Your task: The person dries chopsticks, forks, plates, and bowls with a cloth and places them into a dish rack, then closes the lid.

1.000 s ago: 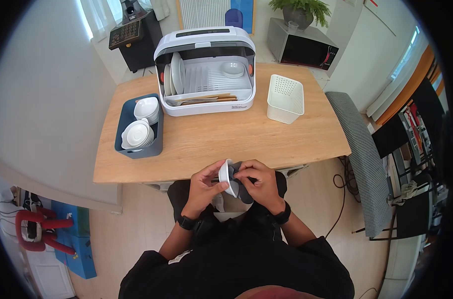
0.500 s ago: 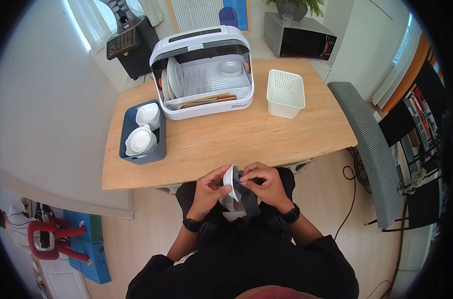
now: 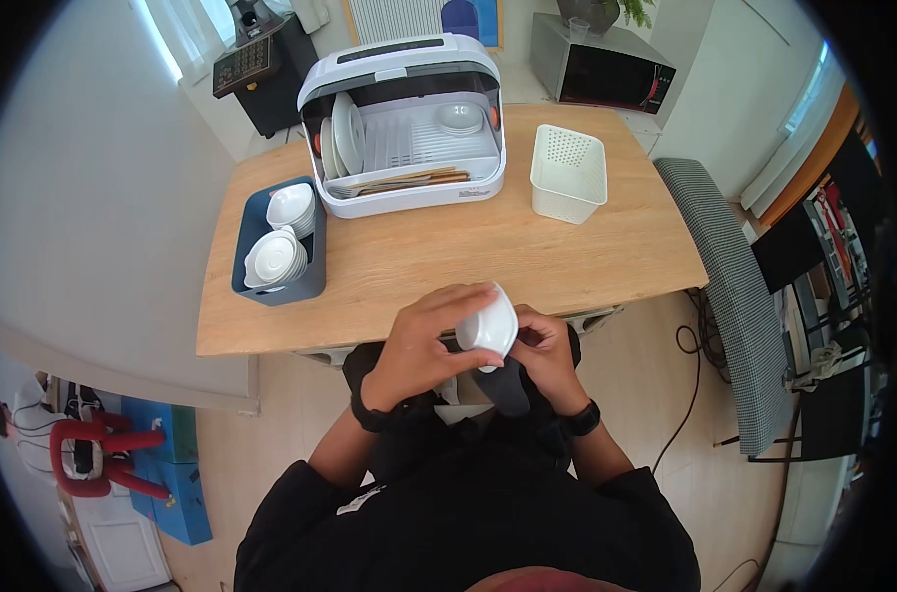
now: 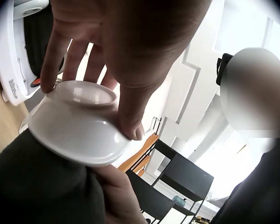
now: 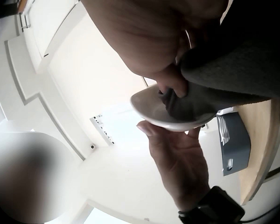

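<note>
My left hand (image 3: 414, 340) grips a small white bowl (image 3: 488, 331) by its base and rim, tilted on its side above my lap. In the left wrist view the glossy underside of the bowl (image 4: 79, 135) faces the camera, with fingers at its foot and the thumb along its side. A dark grey cloth (image 3: 508, 390) hangs from my right hand (image 3: 549, 365), which pinches it inside the bowl. The right wrist view shows this cloth (image 5: 228, 88) bunched against the bowl's inner wall under my right fingertips.
On the wooden table (image 3: 419, 257) stands a white dish dryer (image 3: 409, 202) with plates, a small bowl stack and cutlery. Left of it is a blue-grey bin (image 3: 315, 276) of stacked white bowls. A white perforated basket (image 3: 567, 197) sits at the right.
The left hand has turned the bowl so its underside now faces up toward the head camera. My right hand, with the cloth, has shifted to the bowl's far right side.
</note>
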Tool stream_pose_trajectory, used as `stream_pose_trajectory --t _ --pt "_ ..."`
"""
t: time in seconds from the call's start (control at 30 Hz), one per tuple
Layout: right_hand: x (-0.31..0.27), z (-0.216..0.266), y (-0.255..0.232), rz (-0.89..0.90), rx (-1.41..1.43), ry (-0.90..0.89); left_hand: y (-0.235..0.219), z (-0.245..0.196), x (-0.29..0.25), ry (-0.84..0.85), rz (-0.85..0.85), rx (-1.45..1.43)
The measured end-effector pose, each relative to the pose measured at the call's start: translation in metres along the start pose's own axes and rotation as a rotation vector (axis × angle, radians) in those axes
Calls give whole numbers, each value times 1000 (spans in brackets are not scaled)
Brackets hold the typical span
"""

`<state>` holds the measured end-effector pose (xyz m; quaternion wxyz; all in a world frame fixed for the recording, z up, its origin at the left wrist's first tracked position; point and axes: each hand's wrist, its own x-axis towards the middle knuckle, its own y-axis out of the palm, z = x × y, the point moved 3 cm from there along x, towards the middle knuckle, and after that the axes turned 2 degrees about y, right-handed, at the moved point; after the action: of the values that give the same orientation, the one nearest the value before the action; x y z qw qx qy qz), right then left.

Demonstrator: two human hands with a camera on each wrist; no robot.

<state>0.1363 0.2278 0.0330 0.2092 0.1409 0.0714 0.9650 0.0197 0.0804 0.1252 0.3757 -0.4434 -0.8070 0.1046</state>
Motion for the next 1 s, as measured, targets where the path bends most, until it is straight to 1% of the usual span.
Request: stream_pose_trajectory --t 0.07,0.1,0.17,0.3,0.37,0.4,0.47,0.5,0.57,0.7,0.77,0.8,0.87,0.9,0.93,1.0 --pt "-7 -1 1 -21 144 206 8 1 3 22 -14 115" --pt "-9 -1 1 -23 142 198 10 0 5 30 -14 116" --pt "-11 -6 1 -6 411 294 13 -2 9 41 26 202" --pt "-10 -5 -3 -11 472 305 21 -5 14 79 15 235" --pt "-11 -3 -2 -121 797 402 24 -4 17 75 14 258" --pt "-11 -3 0 -122 800 396 25 -3 18 80 18 260" --pt "-10 2 3 -73 635 207 29 -2 19 88 42 333" --pt "-11 -1 2 -76 638 207 29 -3 20 88 46 333" --pt "-13 -13 -5 -82 427 256 31 -3 24 80 88 368" --pt "-17 -16 -11 -91 419 250 34 -5 30 85 111 367" --pt "-16 -13 -11 -88 464 231 34 -8 34 128 141 384" --pt "-16 -9 -11 -97 465 244 30 -11 37 118 147 373" --pt "-17 3 -11 -132 566 255 16 -26 47 192 141 317" --pt "-19 2 -15 -113 566 251 7 -39 56 243 127 331" --pt "-19 1 -16 -165 598 260 -3 -59 61 287 115 338" --pt "-22 2 -24 -196 543 277 -26 -103 69 324 119 401"
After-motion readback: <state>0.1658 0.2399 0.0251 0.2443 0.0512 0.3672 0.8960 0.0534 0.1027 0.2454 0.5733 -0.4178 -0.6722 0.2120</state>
